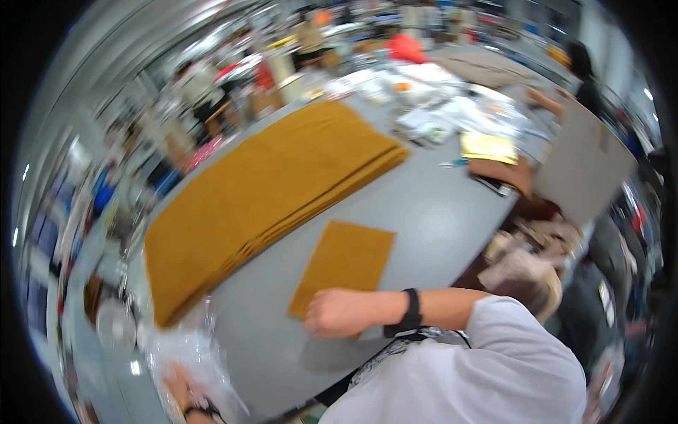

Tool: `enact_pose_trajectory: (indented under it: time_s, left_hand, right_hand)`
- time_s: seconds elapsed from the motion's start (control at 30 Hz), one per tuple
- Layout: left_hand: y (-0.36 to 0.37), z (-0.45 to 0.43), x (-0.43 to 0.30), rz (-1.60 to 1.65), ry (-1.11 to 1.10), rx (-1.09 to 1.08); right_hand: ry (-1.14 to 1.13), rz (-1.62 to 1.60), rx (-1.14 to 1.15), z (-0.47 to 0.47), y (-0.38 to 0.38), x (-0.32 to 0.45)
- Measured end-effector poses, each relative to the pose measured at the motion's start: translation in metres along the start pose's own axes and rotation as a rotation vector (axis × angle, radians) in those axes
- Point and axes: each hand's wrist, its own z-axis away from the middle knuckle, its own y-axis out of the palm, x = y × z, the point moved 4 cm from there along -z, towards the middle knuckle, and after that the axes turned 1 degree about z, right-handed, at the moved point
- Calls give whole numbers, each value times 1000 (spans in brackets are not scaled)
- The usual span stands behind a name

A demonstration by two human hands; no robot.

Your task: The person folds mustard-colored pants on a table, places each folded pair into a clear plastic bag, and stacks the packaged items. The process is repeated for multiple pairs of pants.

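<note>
My right hand, with a black band at the wrist, is over the lower left part of a small folded mustard fabric piece. Its fingers point down and are mostly hidden, so a grip cannot be made out. At the lower left, my left hand is among clear plastic bags, blurred and partly behind the film; whether it holds one is unclear. A long stack of folded mustard fabric lies beyond the small piece on the grey table.
Plastic-wrapped packets, a yellow packet and a brown pouch lie at the table's far right. A large cardboard piece stands beside them. Crumpled fabric is at right. Another person is at the upper right.
</note>
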Motion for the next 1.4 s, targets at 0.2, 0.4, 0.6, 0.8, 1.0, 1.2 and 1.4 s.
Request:
enact_pose_trajectory:
  time_s: [0.2,0.4,0.6,0.8,1.0,1.2,1.4]
  left_hand:
    - [30,66,-57,366,-221,92]
    - [-3,-3,-39,217,-20,-2]
    - [-19,20,-142,169,534,117]
    - [53,294,-290,51,1249,306]
    - [48,417,-364,152,1207,437]
    - [96,429,-350,229,968,788]
    - [91,432,-343,-50,1026,755]
  right_hand:
    - [215,41,77,67,-18,-4]
    - [623,-69,61,134,-37,-14]
    - [368,225,35,70,-63,-6]
    - [-79,406,-436,-50,-70,47]
    - [107,187,-336,-34,-57,39]
    - [54,77,-220,12,-56,20]
    - [111,89,-37,83,-66,-5]
